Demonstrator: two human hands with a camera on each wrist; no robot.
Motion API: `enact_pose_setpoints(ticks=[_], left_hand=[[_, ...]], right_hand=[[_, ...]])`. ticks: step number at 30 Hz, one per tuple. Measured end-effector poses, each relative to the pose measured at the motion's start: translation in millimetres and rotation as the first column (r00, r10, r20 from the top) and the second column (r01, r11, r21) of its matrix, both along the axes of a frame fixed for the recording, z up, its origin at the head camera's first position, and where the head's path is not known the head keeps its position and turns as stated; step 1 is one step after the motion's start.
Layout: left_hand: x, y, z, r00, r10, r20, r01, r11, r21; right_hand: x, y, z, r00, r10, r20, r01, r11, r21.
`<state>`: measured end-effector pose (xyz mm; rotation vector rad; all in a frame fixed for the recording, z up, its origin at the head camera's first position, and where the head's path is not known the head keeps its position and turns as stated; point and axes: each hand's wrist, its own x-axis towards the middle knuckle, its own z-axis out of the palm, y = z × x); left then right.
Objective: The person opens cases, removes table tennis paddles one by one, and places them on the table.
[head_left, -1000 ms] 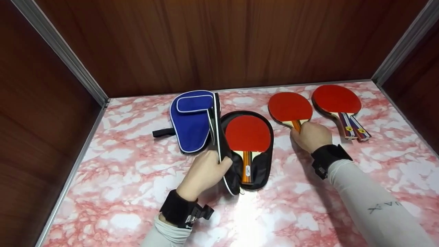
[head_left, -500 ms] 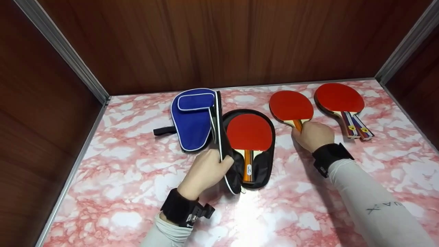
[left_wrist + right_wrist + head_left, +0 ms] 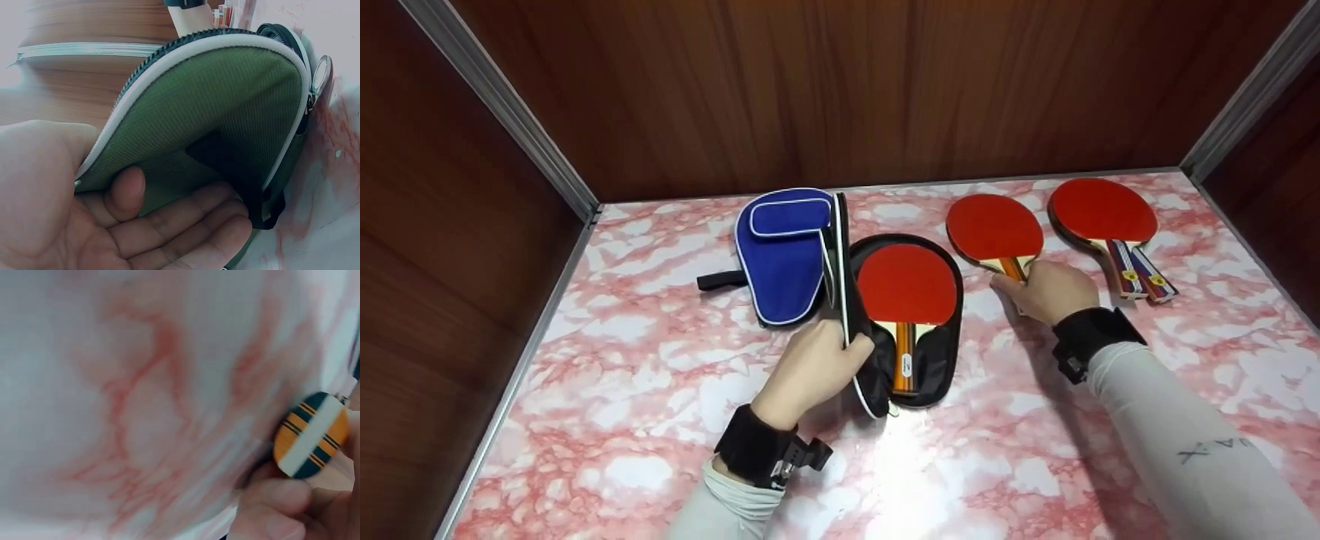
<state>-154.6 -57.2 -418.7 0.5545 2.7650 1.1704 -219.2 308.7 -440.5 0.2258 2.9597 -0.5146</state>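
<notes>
A black paddle case point(image 3: 934, 360) lies unzipped on the marbled table point(image 3: 622, 390) with a red paddle point(image 3: 906, 289) inside. My left hand point(image 3: 817, 367) pinches the raised lid point(image 3: 847, 300) and holds it upright; in the left wrist view the lid point(image 3: 225, 118) rests between thumb and fingers. My right hand point(image 3: 1046, 289) grips the handle of a second red paddle point(image 3: 994, 225) just right of the case. The right wrist view shows the striped handle butt point(image 3: 310, 434) in my fingers.
A blue paddle case point(image 3: 780, 251) lies closed left of the black one, its strap point(image 3: 720, 281) sticking out. A stacked pair of red paddles point(image 3: 1102, 210) lies at the far right. Wooden walls point(image 3: 840, 90) enclose the table on three sides.
My right hand has shifted slightly right and nearer along the second paddle's handle, and the paddle has turned a little. The left hand still holds the lid up.
</notes>
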Motion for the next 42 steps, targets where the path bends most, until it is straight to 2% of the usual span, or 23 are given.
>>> enact_pose_setpoints(ticks=[2,4,6,8,10,11,13,16,18,25,31,35,42], left_hand=[[-0.5,1,0.4,1.000,-0.001,0.000,0.001,1.000,-0.004],[-1.1,1,0.9,1.000,-0.002,-0.001,0.002,1.000,-0.008],[-1.6,1,1.6,1.000,0.000,-0.002,0.000,1.000,-0.012],[-2.1,1,2.2,1.000,0.003,-0.004,-0.003,1.000,-0.016],[-2.6,1,2.4,1.000,0.006,-0.004,-0.006,1.000,-0.019],[-2.9,1,2.1,1.000,0.006,-0.005,-0.006,1.000,-0.021],[-3.3,0,1.4,1.000,0.008,-0.007,-0.008,1.000,-0.022],[-3.0,-1,0.4,1.000,0.007,-0.012,-0.007,1.000,-0.017],[-2.5,-2,-0.3,1.000,0.007,-0.017,-0.008,1.000,-0.012],[-1.4,-2,-1.6,1.000,0.005,-0.017,-0.005,1.000,-0.002],[-1.1,1,0.2,1.000,0.007,0.003,-0.007,1.000,-0.001],[-0.6,1,0.2,1.000,0.007,0.012,-0.007,1.000,-0.004],[0.0,1,-0.5,1.000,0.009,0.016,-0.008,1.000,-0.012]], right_hand=[[3.6,1,2.7,0.999,-0.009,-0.041,0.009,1.000,0.001],[9.1,0,5.9,0.990,0.003,-0.139,0.000,1.000,0.028],[17.0,-4,10.2,0.964,0.026,-0.263,-0.013,0.999,0.051],[26.1,-11,14.9,0.928,0.064,-0.367,-0.042,0.997,0.068],[36.2,-22,19.2,0.898,0.104,-0.427,-0.086,0.994,0.061],[41.2,-28,20.9,0.891,0.123,-0.437,-0.113,0.992,0.049],[50.9,-42,23.0,0.886,0.154,-0.436,-0.164,0.986,0.016],[64.0,-66,23.2,0.899,0.194,-0.393,-0.231,0.972,-0.049],[70.8,-83,21.3,0.896,0.231,-0.379,-0.270,0.961,-0.053],[83.6,-124,10.7,0.844,0.364,-0.394,-0.377,0.925,0.046],[80.6,-138,2.9,0.824,0.381,-0.418,-0.369,0.922,0.115],[79.1,-144,0.1,0.823,0.392,-0.411,-0.362,0.920,0.153],[78.7,-152,0.2,0.852,0.387,-0.352,-0.343,0.921,0.184]])
